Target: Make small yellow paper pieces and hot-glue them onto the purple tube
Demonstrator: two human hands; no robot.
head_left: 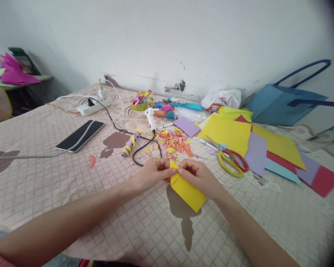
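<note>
A sheet of yellow paper is held above the table, with a fold near its upper left end. My left hand pinches that end between thumb and fingers. Close beside it, my right hand grips the same paper, thumb on top, and the two thumb tips almost meet at the crease. The fingers under the paper are partly hidden. Just beyond my hands lies a pile of small coloured paper scraps. A purple and yellow striped paper roll rests to the left of the pile.
Scissors with red and yellow handles lie right, by coloured sheets. A white glue gun stands behind the scraps, its black cord looping on the table. A phone and power strip are left; a blue bag is back right.
</note>
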